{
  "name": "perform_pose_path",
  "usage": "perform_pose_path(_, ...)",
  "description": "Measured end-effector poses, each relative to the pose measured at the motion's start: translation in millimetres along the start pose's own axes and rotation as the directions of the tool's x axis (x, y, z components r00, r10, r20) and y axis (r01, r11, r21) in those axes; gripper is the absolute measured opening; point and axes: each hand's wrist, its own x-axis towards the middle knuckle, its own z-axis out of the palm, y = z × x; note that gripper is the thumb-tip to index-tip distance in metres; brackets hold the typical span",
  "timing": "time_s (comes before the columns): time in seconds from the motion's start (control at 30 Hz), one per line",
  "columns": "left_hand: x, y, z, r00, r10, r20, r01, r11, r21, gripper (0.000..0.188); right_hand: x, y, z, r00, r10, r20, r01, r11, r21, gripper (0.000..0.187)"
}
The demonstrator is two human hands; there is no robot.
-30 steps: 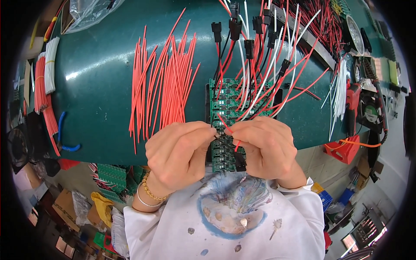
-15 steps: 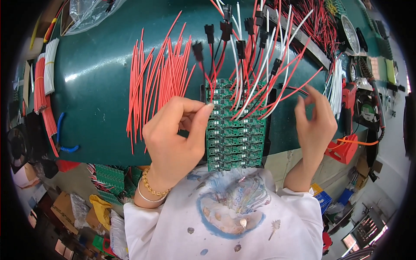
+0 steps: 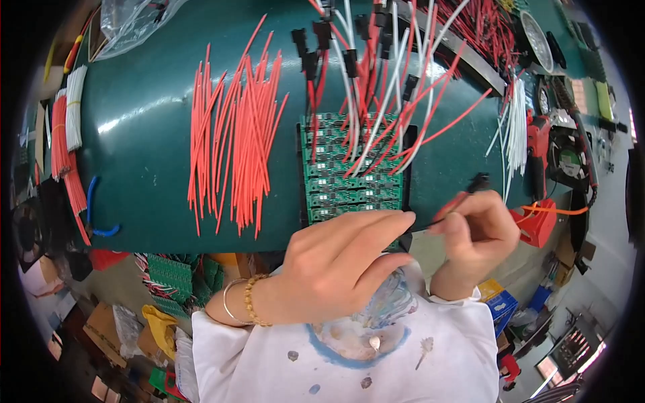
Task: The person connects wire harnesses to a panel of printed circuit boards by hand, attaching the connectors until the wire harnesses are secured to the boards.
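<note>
My right hand [image 3: 480,232] is closed in a pinch on a connector lead [image 3: 459,199], whose black plug sticks up above the fingers and whose red and black wires run down to the left. My left hand [image 3: 342,258] reaches across the near end of the green circuit board panel [image 3: 322,181], fingers stretched out and thumb apart. Its fingertips are close to the wire ends; whether they touch is unclear. Red and white wires [image 3: 396,114] and black plugs [image 3: 322,33] rise from the panel's far half. The left hand hides the panel's near rows.
Loose red wires [image 3: 245,141] lie left of the panel. White wires [image 3: 516,134] and a red-handled tool [image 3: 537,144] are at the right. A metal-edged tray [image 3: 477,70] holds many red and black leads at the far right. Bundled wires [image 3: 59,134] lie at the left edge.
My left hand has left the panel's left side and moved right and nearer to me, its fingers straightening. My right hand has come lower and now shows a connector lead in its pinch.
</note>
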Motion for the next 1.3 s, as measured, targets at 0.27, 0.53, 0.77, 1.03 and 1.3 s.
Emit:
perform_pose_path(0.27,-2.6,-9.0,-3.2,0.993,-0.118,-0.018,0.112,0.972,-0.206,0.019,5.3,2.6,26.1,0.983,-0.086,0.162,0.026,0.939,0.343,0.019)
perform_pose_path(0.53,-13.7,-26.0,-36.7,0.977,0.203,-0.062,-0.171,0.924,0.343,0.032,12.7,2.2,39.8,0.727,-0.451,0.518,0.572,0.815,-0.094,0.022)
perform_pose_path(0.77,-19.1,-44.8,-43.5,0.963,0.244,-0.113,-0.170,0.876,0.451,0.026,14.8,18.1,62.2,0.665,-0.636,0.393,0.714,0.695,-0.083,0.027)
perform_pose_path(1.03,-19.3,-37.4,-50.7,0.964,0.264,0.016,-0.240,0.851,0.467,0.027,15.6,15.7,64.6,0.528,-0.740,0.416,0.832,0.550,-0.076,0.029)
perform_pose_path(1.3,-21.0,-42.3,-46.3,0.962,0.269,-0.040,-0.225,0.870,0.438,0.028,15.0,18.0,60.6,0.537,-0.723,0.435,0.830,0.545,-0.119,0.031)
